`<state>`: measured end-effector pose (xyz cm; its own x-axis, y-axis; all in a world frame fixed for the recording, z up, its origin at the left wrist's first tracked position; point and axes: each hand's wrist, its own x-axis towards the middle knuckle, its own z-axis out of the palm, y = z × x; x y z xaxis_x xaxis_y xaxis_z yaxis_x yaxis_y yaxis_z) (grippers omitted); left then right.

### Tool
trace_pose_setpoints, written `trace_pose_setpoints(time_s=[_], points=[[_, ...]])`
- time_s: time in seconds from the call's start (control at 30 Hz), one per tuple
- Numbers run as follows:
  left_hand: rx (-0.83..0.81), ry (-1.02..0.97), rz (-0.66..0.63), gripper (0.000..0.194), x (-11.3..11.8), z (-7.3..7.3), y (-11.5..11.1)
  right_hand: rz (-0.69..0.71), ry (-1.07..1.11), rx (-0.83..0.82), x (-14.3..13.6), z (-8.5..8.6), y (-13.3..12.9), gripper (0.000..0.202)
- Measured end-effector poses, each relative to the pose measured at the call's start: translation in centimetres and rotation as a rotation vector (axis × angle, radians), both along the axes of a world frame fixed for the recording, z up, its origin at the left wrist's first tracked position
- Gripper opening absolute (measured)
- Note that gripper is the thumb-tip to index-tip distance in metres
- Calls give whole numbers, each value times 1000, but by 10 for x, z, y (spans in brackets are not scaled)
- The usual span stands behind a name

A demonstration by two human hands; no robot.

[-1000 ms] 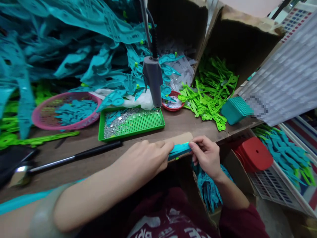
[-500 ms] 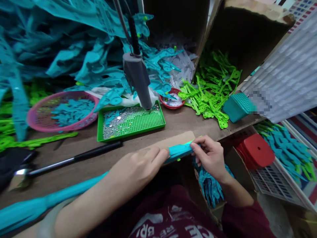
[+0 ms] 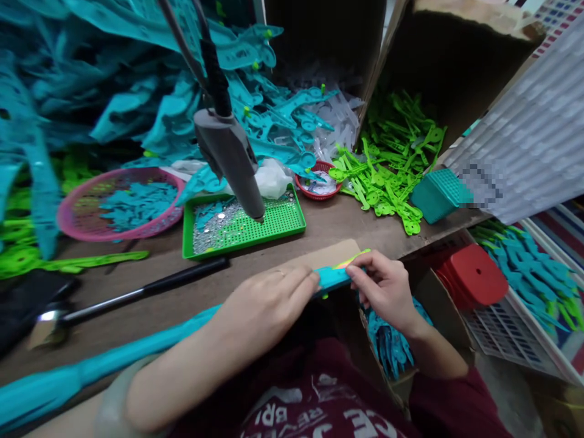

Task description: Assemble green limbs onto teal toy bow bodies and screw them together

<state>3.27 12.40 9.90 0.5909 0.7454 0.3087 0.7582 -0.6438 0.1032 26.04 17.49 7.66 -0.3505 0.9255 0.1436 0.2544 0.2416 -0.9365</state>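
A long turquoise plastic piece [image 3: 334,277] runs from the lower left, under my left forearm, to the front edge of the bench. My left hand [image 3: 274,298] is closed over it near its right end, fingers wrapped across the top. At that end the thumb and fingers of my right hand [image 3: 383,289] pinch the piece, where a yellow-green strip [image 3: 353,258] shows along its upper side. A flat tan board [image 3: 333,252] lies just behind it. Above the bench hangs a grey electric screwdriver [image 3: 230,164], its tip over a green tray [image 3: 278,238] of small metal parts, out of both hands.
A hammer [image 3: 182,280] and a pink basket [image 3: 68,222] of turquoise bits lie left. Turquoise parts [image 3: 137,109] are heaped behind. Lime-green parts [image 3: 387,176] spill from a carton beside a teal basket [image 3: 435,194]. Below right are a red stool [image 3: 477,277] and a box of turquoise pieces [image 3: 392,340].
The hanging screwdriver has swung left and a little lower. My left hand has shifted slightly to the right, while my right hand has stayed almost in place on the piece's end.
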Motion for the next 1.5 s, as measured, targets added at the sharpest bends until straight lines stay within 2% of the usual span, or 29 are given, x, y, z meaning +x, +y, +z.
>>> trace_pose_setpoints(time_s=[0.1, 0.23, 0.43, 0.53, 0.63, 0.83, 1.0, 1.07, 1.13, 1.23, 1.4, 1.5], points=[[-90, -216, 23, 33, -10, -6, -2, 6, 3, -4, -2, 1, 2, 19], [-170, -284, 61, 33, -16, -8, -8, 4, -10, 9, -3, 3, 4, 20], [-132, -346, 176, 29, -2, -14, -23, 6, -24, 12, -2, 4, 3, 18], [-67, -429, 252, 28, 9, -25, -29, -3, -17, -1, -2, 3, 3, 19], [9, -533, 309, 20, 16, -37, -28, -23, 0, -15, -3, 3, 3, 20], [82, -665, 254, 12, 17, -49, -18, -43, 33, -64, -7, 5, 2, 21], [212, -657, 189, 11, 14, -54, -11, -38, -5, -54, -6, 3, 4, 22], [210, -652, 170, 10, 13, -55, -7, 24, -60, 45, -3, 3, 6, 20], [179, -659, 176, 10, 12, -53, -2, 132, -163, 240, -1, 4, 11, 17], [168, -599, 237, 17, 9, -44, -2, 239, -367, 541, -2, 4, 19, 31], [282, -124, 421, 33, -16, -29, -34, 263, -504, 802, -11, 10, 28, 27], [263, 76, 472, 35, -33, -30, -55, 405, -587, 912, -13, 18, 28, 31]])
